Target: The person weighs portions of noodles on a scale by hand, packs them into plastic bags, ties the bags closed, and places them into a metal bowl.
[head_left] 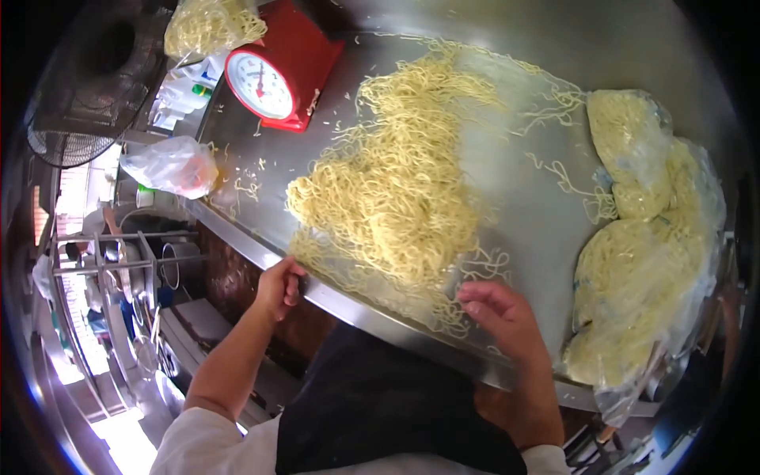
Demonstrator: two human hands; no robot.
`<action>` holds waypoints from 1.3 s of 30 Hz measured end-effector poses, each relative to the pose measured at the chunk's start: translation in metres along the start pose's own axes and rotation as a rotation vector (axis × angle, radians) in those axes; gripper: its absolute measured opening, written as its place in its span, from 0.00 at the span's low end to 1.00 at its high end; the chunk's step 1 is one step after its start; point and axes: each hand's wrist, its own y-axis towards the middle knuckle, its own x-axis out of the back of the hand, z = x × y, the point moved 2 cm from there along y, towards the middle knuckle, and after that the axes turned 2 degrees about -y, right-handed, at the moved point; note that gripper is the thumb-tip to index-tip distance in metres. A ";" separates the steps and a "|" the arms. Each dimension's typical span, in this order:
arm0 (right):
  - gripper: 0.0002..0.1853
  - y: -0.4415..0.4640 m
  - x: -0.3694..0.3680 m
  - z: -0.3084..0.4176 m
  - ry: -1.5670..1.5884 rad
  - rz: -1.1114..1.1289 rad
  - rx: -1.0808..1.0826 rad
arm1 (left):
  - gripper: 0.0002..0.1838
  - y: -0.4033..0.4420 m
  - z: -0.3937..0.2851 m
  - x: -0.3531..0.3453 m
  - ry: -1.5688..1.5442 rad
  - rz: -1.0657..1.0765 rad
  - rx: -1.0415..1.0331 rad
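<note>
A large heap of yellow noodles lies loose on the metal table in front of me. My left hand is at the table's near edge, left of the heap, with its fingers curled in; what they may hold is hidden. Just right of the heap's near end is my right hand, its fingers loosely apart and bent above a few stray noodles. No thing shows between them.
Clear plastic bags of noodles line the right side. A red dial scale stands at the back left, near another noodle bag and a knotted plastic bag. A fan and a metal rack are farther left.
</note>
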 end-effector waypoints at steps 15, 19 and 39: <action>0.15 -0.010 0.030 0.004 -0.055 0.042 0.059 | 0.20 0.002 0.005 -0.011 0.105 -0.193 -0.157; 0.15 -0.014 0.023 0.003 -0.123 0.009 0.062 | 0.19 0.004 0.006 -0.008 0.102 -0.151 -0.152; 0.18 0.069 -0.198 0.029 -0.569 -0.402 0.251 | 0.20 0.034 -0.100 0.026 0.540 0.844 -0.076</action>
